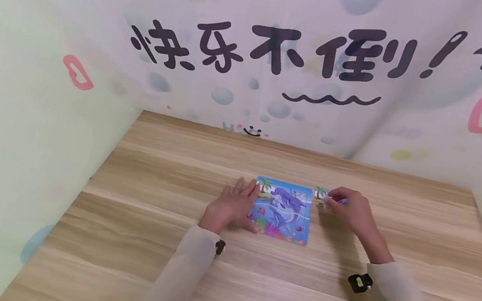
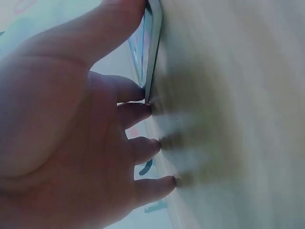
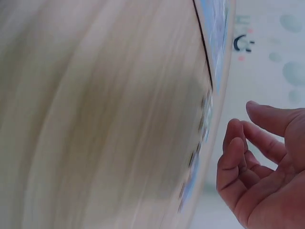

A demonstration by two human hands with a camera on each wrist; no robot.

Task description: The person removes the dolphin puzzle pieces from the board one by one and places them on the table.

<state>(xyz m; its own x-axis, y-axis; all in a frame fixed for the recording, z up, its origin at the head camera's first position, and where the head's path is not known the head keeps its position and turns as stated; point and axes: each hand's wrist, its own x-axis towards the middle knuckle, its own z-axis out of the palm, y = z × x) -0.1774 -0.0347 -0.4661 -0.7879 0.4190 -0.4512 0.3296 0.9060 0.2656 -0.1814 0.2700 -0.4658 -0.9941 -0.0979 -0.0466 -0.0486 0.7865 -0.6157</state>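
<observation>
A flat square dolphin puzzle (image 1: 282, 210), printed with sea scenery and a palm tree, lies on the table. Along its left edge rests my left hand (image 1: 233, 207), fingers spread and nearly straight, with the thumb by the near corner. In the left wrist view, the fingertips (image 2: 151, 144) come down at the tabletop beside the puzzle's edge (image 2: 153, 52). My right hand (image 1: 351, 206) hovers over loose puzzle pieces (image 1: 320, 193) right of the puzzle. Its fingers (image 3: 231, 164) are loosely bent, the thumb stands apart, and nothing shows between them.
The wood-grain table (image 1: 257, 290) runs back to a white printed cloth (image 1: 235, 65) with black lettering. A pale wall (image 1: 11, 135) stands at the left. Black wrist cameras (image 1: 360, 282) sit at both cuffs.
</observation>
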